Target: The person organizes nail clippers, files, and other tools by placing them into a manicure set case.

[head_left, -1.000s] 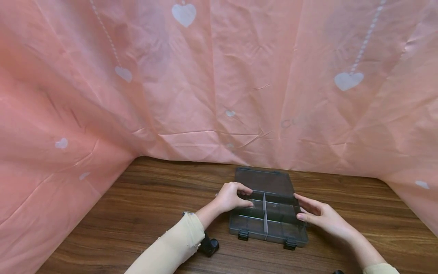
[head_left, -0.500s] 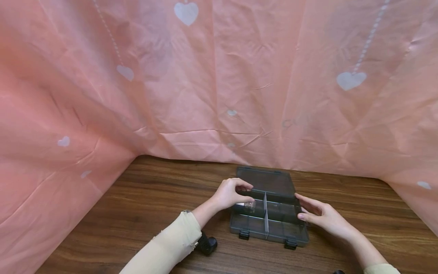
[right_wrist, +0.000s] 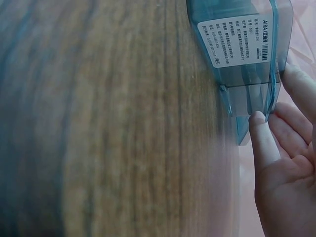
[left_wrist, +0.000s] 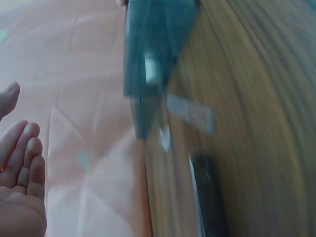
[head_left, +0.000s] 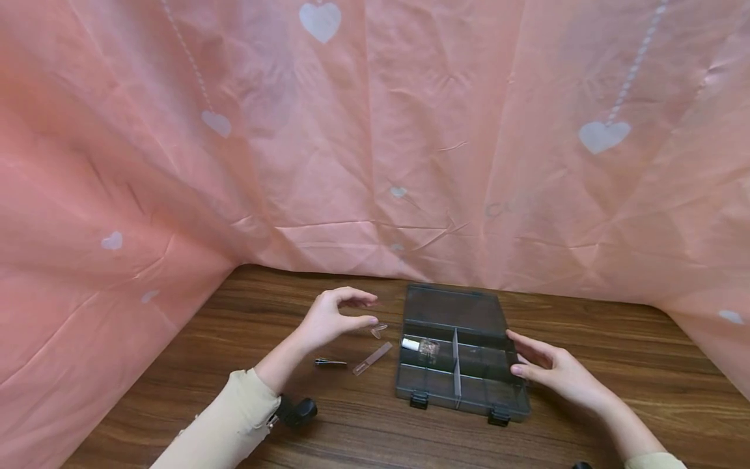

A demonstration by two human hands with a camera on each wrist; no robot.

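Head view: right hand (head_left: 551,371) braces the organizer box (head_left: 463,384) with straight fingers; left hand (head_left: 328,319) hovers, loosely curled, empty, above loose dividers (head_left: 372,358).

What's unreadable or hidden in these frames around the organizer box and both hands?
- Label on the box: print too small and blurred, right wrist view.
- Small bottle in the box: contents unclear through the tinted wall, head view.
- Clear pieces and dark clip on the table: too small to identify; left wrist view motion-blurred.
- Right hand palm side: turned away, head view.
- Left hand: fingertips cut off by the left wrist frame.
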